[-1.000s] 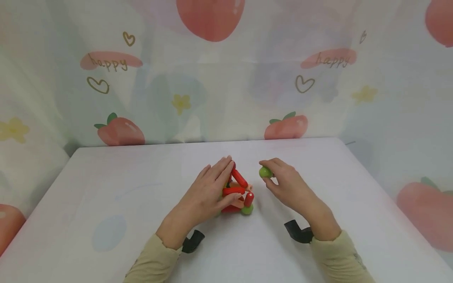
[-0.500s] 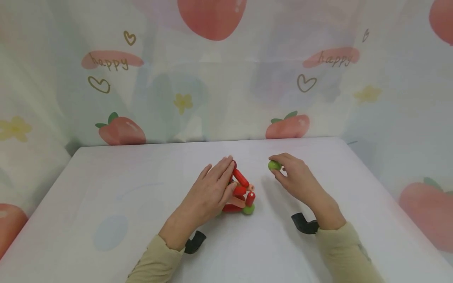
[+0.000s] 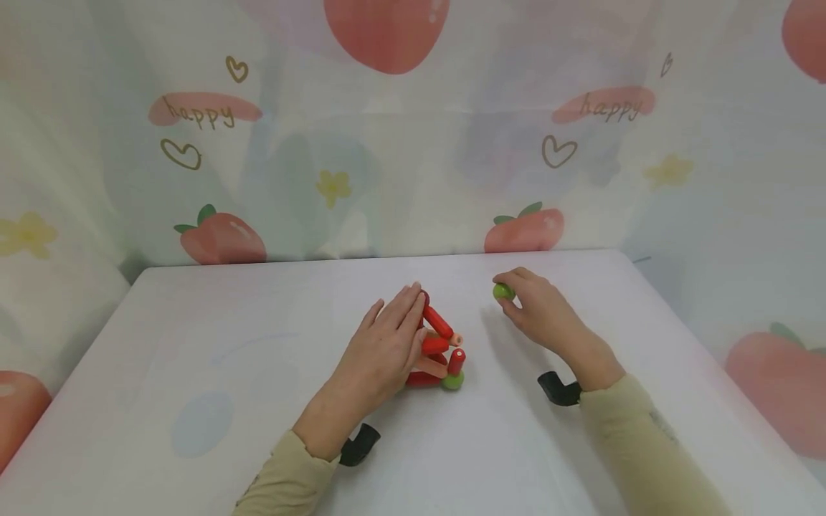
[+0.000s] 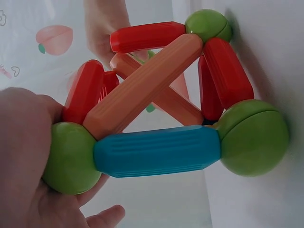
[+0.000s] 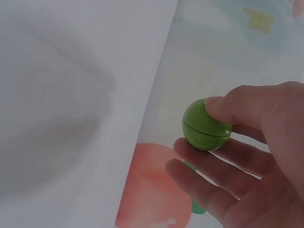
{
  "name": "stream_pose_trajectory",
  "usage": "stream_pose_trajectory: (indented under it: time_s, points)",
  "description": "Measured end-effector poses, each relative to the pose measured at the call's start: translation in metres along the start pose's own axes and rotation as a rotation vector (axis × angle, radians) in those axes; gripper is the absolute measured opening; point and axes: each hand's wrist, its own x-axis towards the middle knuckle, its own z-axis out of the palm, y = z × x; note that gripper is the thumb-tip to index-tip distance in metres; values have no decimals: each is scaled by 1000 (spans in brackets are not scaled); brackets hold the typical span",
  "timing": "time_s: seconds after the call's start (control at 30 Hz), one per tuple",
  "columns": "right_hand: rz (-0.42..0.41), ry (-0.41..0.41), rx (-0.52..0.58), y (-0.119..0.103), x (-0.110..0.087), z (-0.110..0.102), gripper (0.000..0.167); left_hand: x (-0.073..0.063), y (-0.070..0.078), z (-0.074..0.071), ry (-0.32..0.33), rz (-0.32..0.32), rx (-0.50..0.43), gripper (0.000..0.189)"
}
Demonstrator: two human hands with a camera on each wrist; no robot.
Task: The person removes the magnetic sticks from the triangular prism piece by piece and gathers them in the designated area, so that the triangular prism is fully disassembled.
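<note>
Right hand pinches a glossy green ball, likely light, slick: grip opposite sides! Left hand, straight-fingered, touches the multicoloured rod frame.

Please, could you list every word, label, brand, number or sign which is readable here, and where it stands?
"happy": left pink patch, printed on the backdrop, head view.
"happy": right pink patch, same backdrop.
Pinkish marks at the left wrist view's left edge: too blurred to read.
Held green ball, ball-and-rod structure: no text seen.

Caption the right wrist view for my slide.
A right hand pinches a green ball, with a white tabletop and printed backdrop beyond.
</note>
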Motion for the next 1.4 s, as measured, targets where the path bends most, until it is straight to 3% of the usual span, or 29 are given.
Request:
stream_pose_trajectory:
  time_s: [0.33,0.57,0.67,1.17,1.4]
  points:
    - [15,-26,-15,5,12,10,36,0,-1,-3,-31,-31,-13,59]
    - [22,-51,-47,7,16,16,36,2,3,-2,-67,-85,-220,60]
    - [13,-50,-57,6,17,18,36,3,4,-2,-76,-107,-261,60]
    - [32,-97,-80,8,28,24,35,3,-3,-4,-32,-145,-162,62]
    - [47,-136,-94,9,39,27,33,3,-7,-5,-59,-189,-262,61]
